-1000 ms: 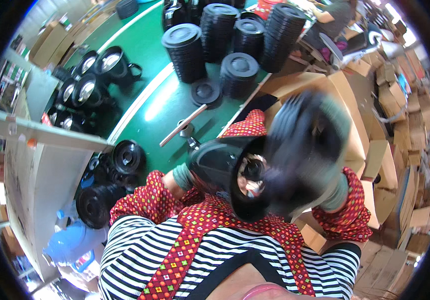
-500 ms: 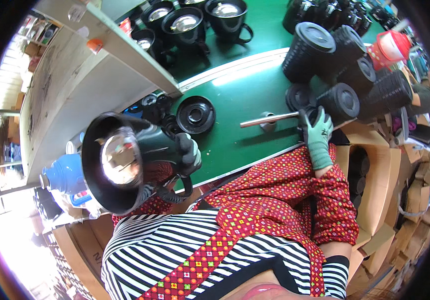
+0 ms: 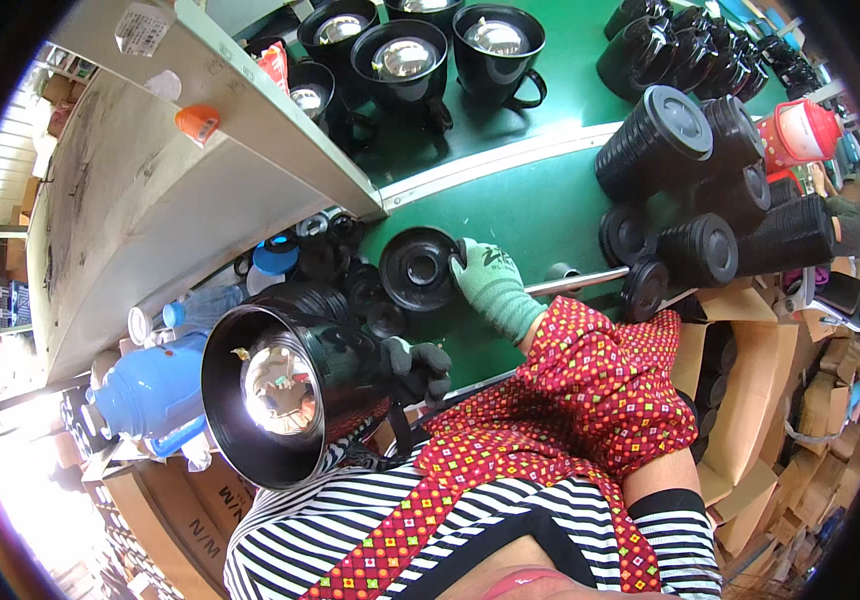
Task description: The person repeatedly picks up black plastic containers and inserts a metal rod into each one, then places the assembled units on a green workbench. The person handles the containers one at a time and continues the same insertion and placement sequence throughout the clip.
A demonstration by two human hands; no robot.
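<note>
A large black mug (image 3: pixel 350 375) with a shiny metal dome inside lies tipped on its side in the air at left, its mouth toward me. My left hand (image 3: pixel 415 370), in a dark-palmed glove, is closed on the mug's far end; the mug's handle hangs below. My right hand (image 3: pixel 495 285), in a green glove with dark fingertips, has its fingers closed at the right rim of a round black lid (image 3: pixel 418 268) on the green table. Part of that grip is hidden. Beside it a metal rod (image 3: pixel 580 282) runs to a black disc (image 3: pixel 643 290).
Several black mugs (image 3: pixel 400 55) stand beyond the white rail (image 3: pixel 500 160). Stacked black lids (image 3: pixel 655 135) rise at right near a red container (image 3: pixel 800 132). A grey shelf panel (image 3: pixel 280 120) juts in from the left, above a blue jug (image 3: pixel 155 385). An open carton (image 3: pixel 760 400) stands at right.
My right hand has left the rod's right end and moved left to the round black lid. The mug stays in my left hand, slightly shifted. The view has shifted a little.
</note>
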